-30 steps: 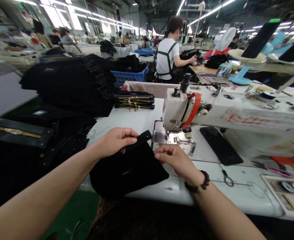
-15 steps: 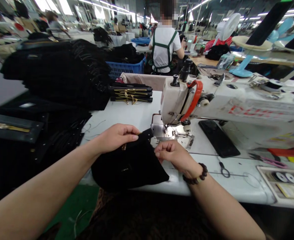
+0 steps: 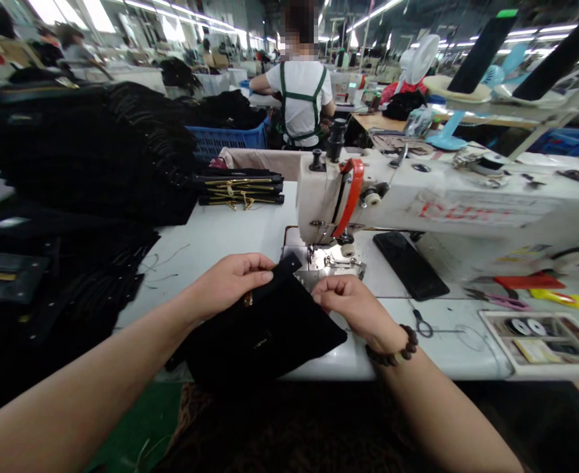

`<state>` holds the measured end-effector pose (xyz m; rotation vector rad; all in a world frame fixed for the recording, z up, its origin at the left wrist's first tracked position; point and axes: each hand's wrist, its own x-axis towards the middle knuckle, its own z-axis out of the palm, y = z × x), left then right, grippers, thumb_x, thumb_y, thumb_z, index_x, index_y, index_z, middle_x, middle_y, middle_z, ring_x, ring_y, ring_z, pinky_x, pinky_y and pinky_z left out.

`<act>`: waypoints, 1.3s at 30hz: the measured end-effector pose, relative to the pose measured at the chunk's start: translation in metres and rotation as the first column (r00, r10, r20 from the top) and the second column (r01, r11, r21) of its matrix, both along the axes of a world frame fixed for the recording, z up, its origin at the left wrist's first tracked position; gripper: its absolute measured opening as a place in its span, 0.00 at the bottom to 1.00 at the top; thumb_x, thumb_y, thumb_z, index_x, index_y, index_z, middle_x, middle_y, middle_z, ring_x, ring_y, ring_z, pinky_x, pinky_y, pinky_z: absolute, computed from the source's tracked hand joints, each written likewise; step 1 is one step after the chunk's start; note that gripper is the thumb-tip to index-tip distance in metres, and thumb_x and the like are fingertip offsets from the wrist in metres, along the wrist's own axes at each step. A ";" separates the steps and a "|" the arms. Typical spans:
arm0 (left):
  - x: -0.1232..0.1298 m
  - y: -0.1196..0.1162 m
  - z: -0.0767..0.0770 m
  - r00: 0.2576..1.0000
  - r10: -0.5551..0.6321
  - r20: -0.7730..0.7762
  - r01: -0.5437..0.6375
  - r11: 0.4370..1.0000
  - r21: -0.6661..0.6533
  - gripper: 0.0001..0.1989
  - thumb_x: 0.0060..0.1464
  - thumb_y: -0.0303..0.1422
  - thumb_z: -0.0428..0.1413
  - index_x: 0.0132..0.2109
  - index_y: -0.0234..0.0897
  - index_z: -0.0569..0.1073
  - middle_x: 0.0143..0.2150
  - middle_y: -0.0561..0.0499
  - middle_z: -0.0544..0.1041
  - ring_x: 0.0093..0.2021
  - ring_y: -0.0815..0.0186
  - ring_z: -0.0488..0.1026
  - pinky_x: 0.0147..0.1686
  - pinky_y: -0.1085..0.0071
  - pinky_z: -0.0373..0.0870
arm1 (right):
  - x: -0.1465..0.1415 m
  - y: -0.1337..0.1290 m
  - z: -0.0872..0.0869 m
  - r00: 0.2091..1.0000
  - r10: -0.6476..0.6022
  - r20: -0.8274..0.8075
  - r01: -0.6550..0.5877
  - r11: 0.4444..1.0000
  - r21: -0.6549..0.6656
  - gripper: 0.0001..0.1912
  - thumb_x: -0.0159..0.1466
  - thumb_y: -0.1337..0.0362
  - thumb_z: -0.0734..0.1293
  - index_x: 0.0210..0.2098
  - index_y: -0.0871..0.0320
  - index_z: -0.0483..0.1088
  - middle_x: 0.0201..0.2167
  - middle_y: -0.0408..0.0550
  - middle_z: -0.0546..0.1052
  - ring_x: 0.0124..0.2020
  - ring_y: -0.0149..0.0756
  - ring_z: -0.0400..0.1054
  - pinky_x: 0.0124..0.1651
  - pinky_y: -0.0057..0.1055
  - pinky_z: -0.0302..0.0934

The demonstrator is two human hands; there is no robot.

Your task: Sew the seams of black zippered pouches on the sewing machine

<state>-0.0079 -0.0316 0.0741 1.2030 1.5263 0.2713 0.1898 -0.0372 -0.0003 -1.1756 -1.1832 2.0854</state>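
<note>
Holding the black fabric piece (image 3: pixel 274 341) by its top strip (image 3: pixel 282 270), the left hand (image 3: pixel 237 279) is closed, thumb over the strip, other fingertips mostly hidden. Right hand (image 3: pixel 351 309), bead bracelet (image 3: pixel 392 351) on the wrist, has thumb and index finger drawn narrow at the piece's right edge; whether fabric or only thread sits between them is hard to tell. The piece lies tilted at the worktop's (image 3: pixel 220 236) near edge, just in front of the sewing machine's (image 3: pixel 313 203) metal plate; its lower outline merges into dark clothing, its small lettering unreadable. A bit of gold metal shows below the left hand. Machine needle can't be made out. Behind the hands, a stack of black strips with gold zippers (image 3: pixel 242 190); to the left, a big black pile (image 3: pixel 72 144), cut off by the frame, items blending together. Right of the needle area, a dark phone (image 3: pixel 411 266) lies partly beneath the machine arm, with pink-handled snips (image 3: pixel 503 301) and a compartment tray (image 3: pixel 555 371) farther right, small contents unclear. Beyond the machine, a person (image 3: pixel 299 95) in a white shirt faces away, hands not visible.
</note>
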 end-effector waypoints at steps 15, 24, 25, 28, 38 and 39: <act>0.078 -0.019 -0.051 0.797 0.388 0.463 -0.354 0.921 -0.163 0.19 0.41 0.37 0.56 0.41 0.33 0.63 0.34 0.51 0.68 0.30 0.75 0.66 0.28 0.79 0.67 | 0.093 -0.001 -0.024 0.895 -0.406 0.186 0.363 0.904 0.226 0.23 0.48 0.57 0.65 0.42 0.58 0.62 0.20 0.38 0.56 0.19 0.06 0.49 0.23 0.07 0.45; 0.083 0.017 -0.063 0.919 0.142 0.367 -0.020 0.948 -0.317 0.23 0.36 0.42 0.61 0.33 0.27 0.65 0.27 0.53 0.65 0.25 0.79 0.61 0.26 0.82 0.56 | 0.083 0.058 -0.020 0.934 -0.012 0.356 -0.178 0.850 0.496 0.17 0.53 0.62 0.60 0.42 0.55 0.64 0.23 0.39 0.58 0.23 0.05 0.47 0.27 0.06 0.43; 0.085 0.021 -0.066 0.912 0.156 0.379 -0.022 0.942 -0.334 0.24 0.34 0.42 0.61 0.34 0.28 0.64 0.28 0.53 0.65 0.26 0.79 0.61 0.26 0.82 0.56 | 0.081 0.061 -0.024 0.945 -0.006 0.326 -0.163 0.858 0.487 0.18 0.53 0.62 0.60 0.43 0.56 0.63 0.23 0.39 0.57 0.23 0.05 0.47 0.26 0.07 0.43; 0.091 0.031 -0.072 0.896 0.194 0.398 -0.054 0.940 -0.336 0.26 0.33 0.43 0.62 0.34 0.29 0.63 0.29 0.52 0.65 0.26 0.79 0.62 0.27 0.82 0.55 | 0.076 0.065 -0.039 0.970 -0.018 0.242 -0.095 0.889 0.448 0.21 0.52 0.61 0.61 0.46 0.56 0.59 0.21 0.39 0.53 0.22 0.06 0.46 0.25 0.08 0.42; 0.092 0.033 -0.083 0.906 0.227 0.358 -0.108 0.940 -0.324 0.28 0.31 0.46 0.62 0.32 0.28 0.63 0.24 0.54 0.62 0.23 0.80 0.60 0.23 0.83 0.54 | 0.068 0.044 -0.032 0.892 -0.139 0.430 -0.204 0.727 0.656 0.13 0.58 0.58 0.56 0.38 0.48 0.69 0.36 0.37 0.68 0.37 0.04 0.58 0.42 0.06 0.52; 0.092 0.033 -0.083 0.892 0.244 0.381 -0.105 0.930 -0.352 0.27 0.31 0.45 0.62 0.32 0.27 0.63 0.23 0.54 0.62 0.22 0.81 0.59 0.22 0.84 0.53 | 0.068 0.042 -0.032 0.895 -0.099 0.434 -0.254 0.687 0.681 0.15 0.59 0.58 0.54 0.40 0.45 0.68 0.36 0.37 0.68 0.38 0.04 0.58 0.43 0.06 0.52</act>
